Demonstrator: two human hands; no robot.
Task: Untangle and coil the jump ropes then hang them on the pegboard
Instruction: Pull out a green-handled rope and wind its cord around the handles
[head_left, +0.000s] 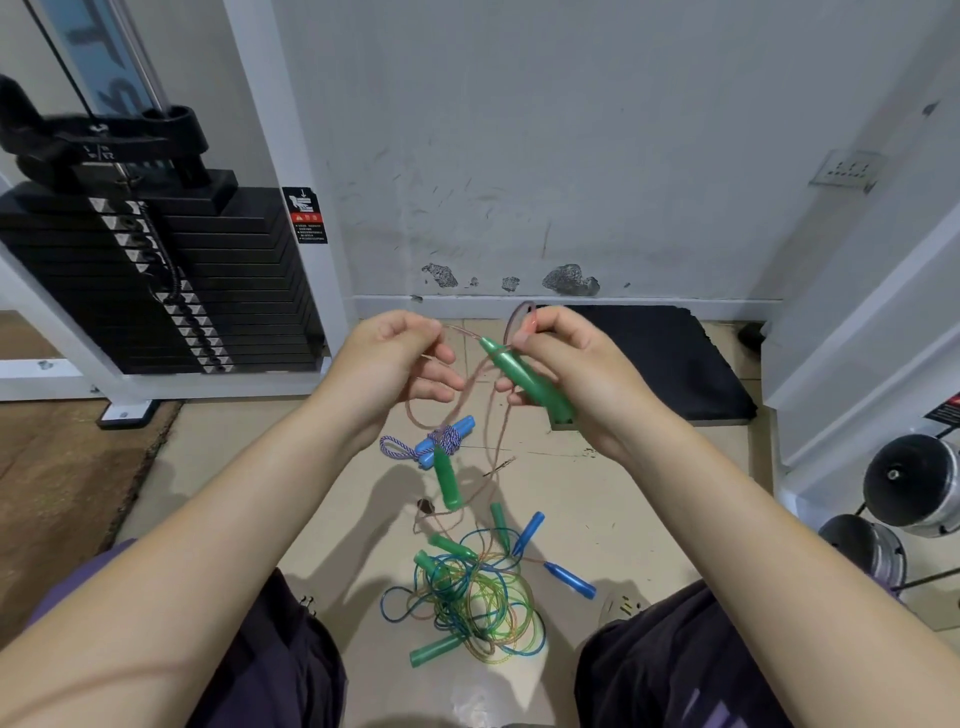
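Gym: weight stack machine (156, 270), dumbbells (911, 483), black floor mat (670, 358), tiled floor.

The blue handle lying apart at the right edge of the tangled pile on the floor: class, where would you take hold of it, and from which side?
Grip the blue handle around its thick lower-right end, coming from the right. That end points away from the tangled pile with bare floor round it, while its narrow tip carries the cord into the tangle.

Ropes lying on the floor, hands working above them

The rope tangle (467, 603) is sitting on the floor (597, 499) between the knees; the weight stack (156, 280) is standing far left, the mat (670, 358) is lying behind the right hand (566, 364), and the left hand (395, 364) is hovering beside it.
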